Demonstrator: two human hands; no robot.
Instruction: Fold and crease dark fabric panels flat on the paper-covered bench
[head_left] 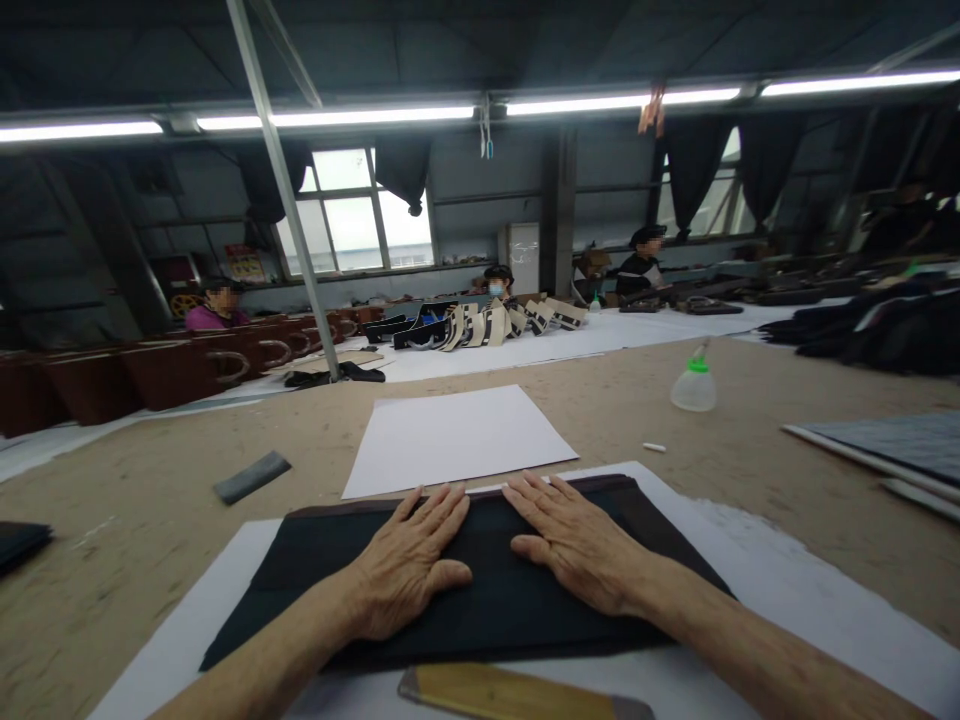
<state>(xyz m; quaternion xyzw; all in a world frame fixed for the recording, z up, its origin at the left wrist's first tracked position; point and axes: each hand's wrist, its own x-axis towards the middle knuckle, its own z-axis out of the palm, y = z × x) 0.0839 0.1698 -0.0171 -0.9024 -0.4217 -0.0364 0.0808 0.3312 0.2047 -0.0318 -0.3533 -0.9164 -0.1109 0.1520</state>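
A black sheet of fabric (480,620) with a brown far edge lies on a white sheet (787,590) in front of me. My left hand (409,562) rests flat on it, fingers stretched out toward the far edge. My right hand (574,540) lies flat beside it, fingers also spread, palm down on the black fabric. Neither hand holds anything. A wooden-handled tool (510,692) lies just below the fabric at the near edge of the view.
A second white sheet (457,438) lies farther out on the brown table (150,520). A grey strip (251,476) sits to the left, a plastic bottle with a green cap (694,385) and a small white piece (654,447) to the right. Several people work at far tables.
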